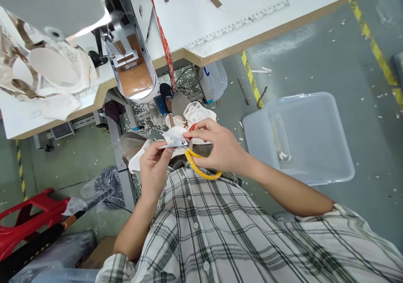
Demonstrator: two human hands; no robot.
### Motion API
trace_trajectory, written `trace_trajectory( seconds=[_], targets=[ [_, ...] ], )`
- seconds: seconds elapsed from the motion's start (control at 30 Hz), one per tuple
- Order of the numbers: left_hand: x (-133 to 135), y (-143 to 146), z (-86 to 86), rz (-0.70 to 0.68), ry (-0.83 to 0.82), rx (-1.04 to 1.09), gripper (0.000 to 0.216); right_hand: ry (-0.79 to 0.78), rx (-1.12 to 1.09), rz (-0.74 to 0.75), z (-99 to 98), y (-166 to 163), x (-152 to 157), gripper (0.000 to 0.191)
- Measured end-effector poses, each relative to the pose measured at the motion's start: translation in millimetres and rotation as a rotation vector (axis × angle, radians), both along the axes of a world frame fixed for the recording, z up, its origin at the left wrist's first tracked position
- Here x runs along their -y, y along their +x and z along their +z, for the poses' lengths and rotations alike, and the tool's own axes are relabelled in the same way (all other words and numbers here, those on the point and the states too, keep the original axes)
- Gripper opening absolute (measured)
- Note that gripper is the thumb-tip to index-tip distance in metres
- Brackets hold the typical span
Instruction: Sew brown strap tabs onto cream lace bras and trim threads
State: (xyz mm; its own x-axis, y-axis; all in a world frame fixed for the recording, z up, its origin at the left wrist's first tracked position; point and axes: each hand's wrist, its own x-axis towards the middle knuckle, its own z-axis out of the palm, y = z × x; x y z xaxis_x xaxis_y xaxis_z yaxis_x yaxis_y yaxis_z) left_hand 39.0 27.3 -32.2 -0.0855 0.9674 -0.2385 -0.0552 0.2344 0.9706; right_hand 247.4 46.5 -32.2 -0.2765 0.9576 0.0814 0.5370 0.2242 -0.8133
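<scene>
My right hand is closed round scissors with yellow and orange handles; their metal blades point left across a white lace fabric piece. My left hand pinches the same white fabric close to the blade tips. Both hands work over my lap, above my plaid shirt. Part of the fabric is hidden under my hands.
A sewing machine stands on a white table with a printed ruler. White fabric pieces pile at the left. A clear plastic bin sits on the floor at right. A red stool is at lower left. Scraps litter the floor.
</scene>
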Motion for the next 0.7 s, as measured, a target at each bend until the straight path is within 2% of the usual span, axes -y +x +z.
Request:
trace_trajectory(
  seconds=[0.17, 0.37, 0.47, 0.6, 0.7],
  targets=[
    [3, 0, 2.3, -0.004, 0.002, -0.026, 0.011, -0.045, 0.002, -0.005, -6.8, 5, 4, 0.049],
    [4, 4, 2.6, -0.026, -0.007, -0.102, 0.013, -0.060, -0.050, -0.010, -8.1, -6, 8, 0.049],
    [-1, -3, 3.0, 0.034, -0.106, 0.019, 0.017, -0.079, -0.036, -0.031, -20.5, 3, 7, 0.046],
    [-13, -18, 9.4, 0.081, -0.284, 0.258, 0.024, -0.144, -0.061, -0.180, -38.8, 41, 1, 0.040],
    [-20, -25, 17.0, 0.036, -0.368, 0.358, 0.027, -0.171, -0.030, -0.285, -33.5, 66, -9, 0.043]
  ],
)
